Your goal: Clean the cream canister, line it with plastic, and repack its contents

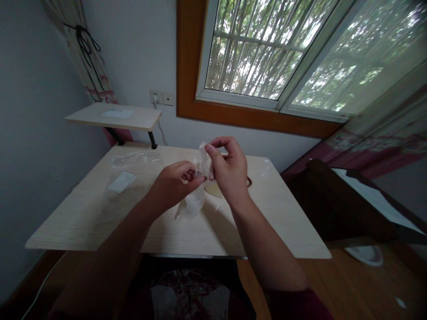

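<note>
Plastic bag [196, 195], small and clear, is what both hands are busy with, held up in the air over the middle of the wooden table [83, 218], not resting on it. Only the head camera to go on, so everything comes from that one view.

Left hand [173, 184] comes in from the lower left with its fingers curled in narrow, thumb and fingertips pinched on the bag about halfway up. Right hand [230, 171] sits just beside it, slightly higher, thumb and forefinger closed on the top edge of the bag, other fingers folded loosely behind. The two hands are nearly touching each other. The lower part of the bag hangs down crumpled below the left hand. Can't tell if anything is inside, it's too blurry and see-through.

On the table, to the left of the hands, lies a bigger clear plastic wrapper [130, 178] with a white label on it, well apart from the hands. Just behind the right hand, a bit of a tan flat object [213, 190] peeks out, mostly hidden.

Further back there's a small raised shelf [113, 116] at the table's far left corner, a wall socket [162, 97] above it, and a big window [267, 53] with an orange-brown frame and greenery outside.
</note>
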{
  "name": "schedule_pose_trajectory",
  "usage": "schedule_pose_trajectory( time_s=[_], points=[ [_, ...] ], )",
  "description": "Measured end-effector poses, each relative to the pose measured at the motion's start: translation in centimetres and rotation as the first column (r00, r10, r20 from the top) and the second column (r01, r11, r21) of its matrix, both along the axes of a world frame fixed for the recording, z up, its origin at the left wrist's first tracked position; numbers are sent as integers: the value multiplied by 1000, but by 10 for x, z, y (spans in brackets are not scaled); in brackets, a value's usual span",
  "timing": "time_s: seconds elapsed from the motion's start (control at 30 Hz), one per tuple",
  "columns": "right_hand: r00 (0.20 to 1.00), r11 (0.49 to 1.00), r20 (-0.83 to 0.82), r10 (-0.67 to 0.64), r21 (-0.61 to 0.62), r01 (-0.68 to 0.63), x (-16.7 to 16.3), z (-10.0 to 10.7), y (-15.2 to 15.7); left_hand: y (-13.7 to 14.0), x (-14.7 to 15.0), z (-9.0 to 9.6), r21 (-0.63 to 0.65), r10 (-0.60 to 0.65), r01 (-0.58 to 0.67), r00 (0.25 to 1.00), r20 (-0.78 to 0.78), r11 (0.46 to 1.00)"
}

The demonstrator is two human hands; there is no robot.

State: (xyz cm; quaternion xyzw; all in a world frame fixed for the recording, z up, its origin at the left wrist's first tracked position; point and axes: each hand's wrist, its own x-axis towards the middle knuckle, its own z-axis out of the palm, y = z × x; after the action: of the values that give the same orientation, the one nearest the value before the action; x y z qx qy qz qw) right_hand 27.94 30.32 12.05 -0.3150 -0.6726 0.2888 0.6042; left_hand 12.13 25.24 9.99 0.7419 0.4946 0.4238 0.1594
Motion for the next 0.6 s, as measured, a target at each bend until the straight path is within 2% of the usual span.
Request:
schedule_pose_trajectory(
  time_s=[0.07, 0.17, 0.23, 0.33, 0.47, 0.6],
  points=[
    [999, 999, 20, -42, 35, 41, 2, 2, 3, 2, -3, 3, -53, 50, -50, 999, 0, 997],
    [985, 984, 72, -158, 91, 151, 15, 2, 11, 5, -19, 6, -147, 99, -82, 988, 115, 986],
    [966, 969, 121, -230, 118, 216, 25, 2, 17, 5, -35, 10, -161, 153, -125, 973, 175, 979],
    [940, 950, 168, -298, 153, 274, 38, 0, 22, 5, -56, 16, -135, 279, -261, 950, 141, 956],
    [947, 949, 148, -284, 186, 255, 41, -5, 20, 7, -68, 22, -86, 364, -354, 910, 201, 931],
    [978, 975, 95, -185, 145, 170, 32, -12, 16, 12, -64, 23, -66, 306, -301, 899, 314, 951]
  ],
)
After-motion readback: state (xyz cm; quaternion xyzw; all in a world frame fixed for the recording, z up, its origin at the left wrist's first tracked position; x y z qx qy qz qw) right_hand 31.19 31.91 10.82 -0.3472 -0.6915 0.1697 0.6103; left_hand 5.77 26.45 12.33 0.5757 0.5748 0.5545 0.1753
